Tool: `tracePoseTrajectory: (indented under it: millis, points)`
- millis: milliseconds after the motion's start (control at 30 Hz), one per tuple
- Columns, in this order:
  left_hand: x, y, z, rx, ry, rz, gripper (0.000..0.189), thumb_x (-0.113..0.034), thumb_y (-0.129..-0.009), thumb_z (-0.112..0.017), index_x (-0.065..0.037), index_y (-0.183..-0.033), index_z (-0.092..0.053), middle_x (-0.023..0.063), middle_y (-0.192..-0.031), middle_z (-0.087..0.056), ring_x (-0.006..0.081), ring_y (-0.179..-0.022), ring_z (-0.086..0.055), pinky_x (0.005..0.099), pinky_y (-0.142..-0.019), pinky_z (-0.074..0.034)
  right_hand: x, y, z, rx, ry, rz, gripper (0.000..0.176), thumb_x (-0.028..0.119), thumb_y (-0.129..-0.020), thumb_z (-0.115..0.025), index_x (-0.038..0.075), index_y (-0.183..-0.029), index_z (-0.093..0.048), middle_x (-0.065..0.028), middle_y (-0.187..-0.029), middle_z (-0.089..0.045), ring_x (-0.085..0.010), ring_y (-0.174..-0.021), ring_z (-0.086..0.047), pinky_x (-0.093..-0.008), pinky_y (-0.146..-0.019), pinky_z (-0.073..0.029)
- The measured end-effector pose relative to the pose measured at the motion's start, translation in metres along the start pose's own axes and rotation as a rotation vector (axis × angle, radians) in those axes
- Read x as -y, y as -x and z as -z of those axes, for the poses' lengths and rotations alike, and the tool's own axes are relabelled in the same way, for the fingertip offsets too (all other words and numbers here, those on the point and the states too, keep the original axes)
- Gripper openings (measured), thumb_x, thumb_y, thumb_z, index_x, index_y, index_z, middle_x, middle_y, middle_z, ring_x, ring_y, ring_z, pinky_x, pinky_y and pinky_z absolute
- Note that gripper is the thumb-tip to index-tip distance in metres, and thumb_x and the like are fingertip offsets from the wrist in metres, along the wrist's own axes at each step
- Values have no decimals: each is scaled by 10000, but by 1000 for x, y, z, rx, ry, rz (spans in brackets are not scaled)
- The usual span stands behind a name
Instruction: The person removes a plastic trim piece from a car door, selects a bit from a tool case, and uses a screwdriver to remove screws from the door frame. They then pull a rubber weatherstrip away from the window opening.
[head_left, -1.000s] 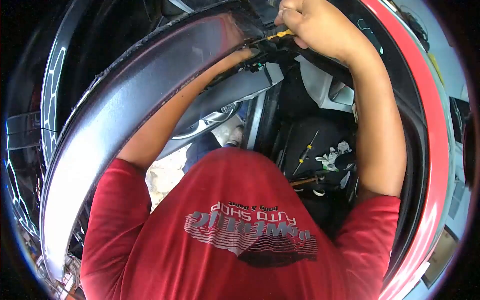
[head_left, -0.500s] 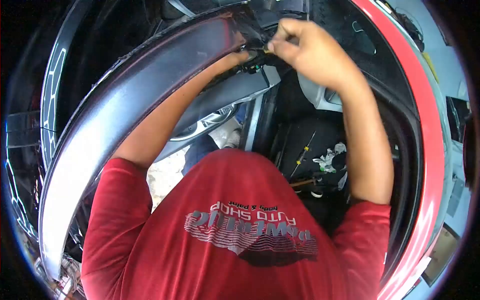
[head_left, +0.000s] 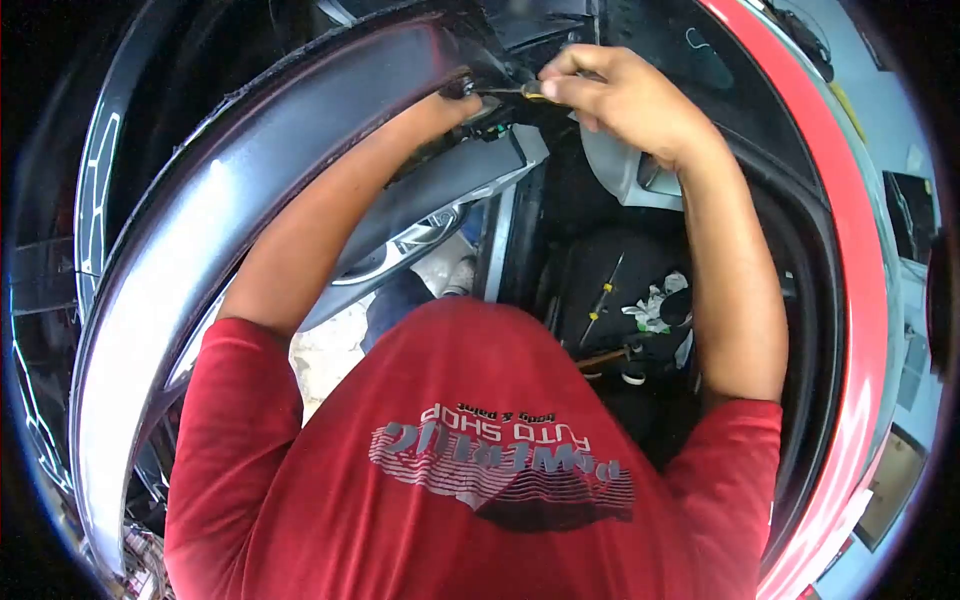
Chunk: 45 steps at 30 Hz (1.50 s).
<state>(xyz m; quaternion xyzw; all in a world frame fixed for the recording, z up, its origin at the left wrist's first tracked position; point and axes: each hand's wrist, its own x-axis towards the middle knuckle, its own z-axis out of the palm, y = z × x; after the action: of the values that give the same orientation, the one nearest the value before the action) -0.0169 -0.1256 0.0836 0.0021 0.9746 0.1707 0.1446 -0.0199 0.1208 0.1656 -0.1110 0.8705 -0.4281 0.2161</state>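
Note:
My right hand [head_left: 620, 95] pinches the dark and yellow handle of a small screwdriver [head_left: 536, 91]. Its thin shaft points left, toward the end of a dark curved car panel [head_left: 290, 130]. My left hand [head_left: 450, 112] reaches under the lower edge of that panel, near the screwdriver's tip. The panel edge and shadow hide most of its fingers, so what they hold does not show. Just below the hands is a grey door trim [head_left: 450, 195] with a chrome handle area.
On the dark seat or floor lie another screwdriver [head_left: 603, 300] with a yellow handle, crumpled white paper [head_left: 660, 303] and a wooden-handled tool [head_left: 603, 358]. A red car body edge [head_left: 860, 300] curves along the right. A grey trim piece [head_left: 615, 165] is under my right forearm.
My left hand has moved slightly left along the panel. The screwdriver in my right hand now lies more level, with its shaft in view. The whole view has shifted a little.

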Motion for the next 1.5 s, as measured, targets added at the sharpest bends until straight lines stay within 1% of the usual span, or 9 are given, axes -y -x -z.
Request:
tracePoseTrajectory:
  millis: [67,200,233,367,800,1000,1200,1367,1500]
  points:
    - [0,3,2,14,40,-18,702,-725,-884,-681,-342,-1471,-702,81,-1568,-647,318,-1449,-602,460,-1186,-494,14,-5,0,66,343,181,346,329,-1026,-727,61,-1241,-770,-31,-772,-684,-118,-585,-556,-315,-565,-471]
    - [0,8,3,-51,45,-11,658,-692,-892,-689,-322,-1434,-728,81,-1538,-666,323,-1415,-622,468,-1180,-495,53,-19,5,283,784,-134,327,237,-985,-729,41,-1237,-800,-126,-863,-751,-238,-755,-727,-400,-688,-571]
    - [6,3,-4,-53,52,-17,658,-692,-892,-689,-322,-1434,-728,81,-1538,-666,323,-1415,-622,468,-1180,-495,43,-31,-4,261,1031,-133,306,244,-972,-724,54,-1192,-819,-193,-947,-783,-343,-904,-777,-477,-797,-599]
    - [23,-6,-17,-191,136,-187,587,-635,-903,-715,-293,-1378,-759,80,-1421,-734,330,-1272,-700,471,-1120,-535,43,-36,0,-4,1119,90,335,394,-950,-777,122,-1135,-844,-206,-1074,-794,-395,-1076,-756,-516,-977,-583]
    - [21,-3,-20,-394,-83,-287,598,-622,-882,-776,-193,-1299,-789,143,-1227,-798,337,-1118,-761,485,-978,-595,39,-63,6,64,1468,672,340,416,-906,-798,85,-986,-817,-146,-920,-804,-364,-893,-792,-481,-799,-641]
    - [20,-5,-17,-327,-10,-252,614,-629,-880,-781,-181,-1301,-788,152,-1219,-800,343,-1102,-764,482,-972,-598,38,-45,8,48,1289,276,418,480,-932,-776,96,-1086,-836,-182,-1012,-803,-385,-1062,-770,-503,-938,-615]
    - [23,-5,-13,-279,21,-231,631,-636,-879,-785,-169,-1302,-786,161,-1211,-802,348,-1087,-768,478,-965,-600,33,-33,21,148,1285,159,422,501,-956,-767,119,-1124,-830,-171,-1083,-793,-379,-1114,-737,-504,-972,-589]
    - [39,-10,-30,-319,94,-345,644,-646,-873,-799,-157,-1292,-791,158,-1195,-810,345,-1061,-774,466,-954,-601,28,-11,17,35,1009,-53,410,484,-952,-773,113,-1117,-830,-185,-1095,-798,-411,-1098,-745,-517,-962,-587]
    - [43,1,-21,-369,378,-435,595,-595,-867,-855,-134,-1240,-813,141,-1142,-827,321,-1020,-784,436,-931,-599,24,34,2,-176,917,20,365,475,-944,-774,155,-1107,-844,-178,-1074,-801,-382,-1125,-742,-507,-972,-583]
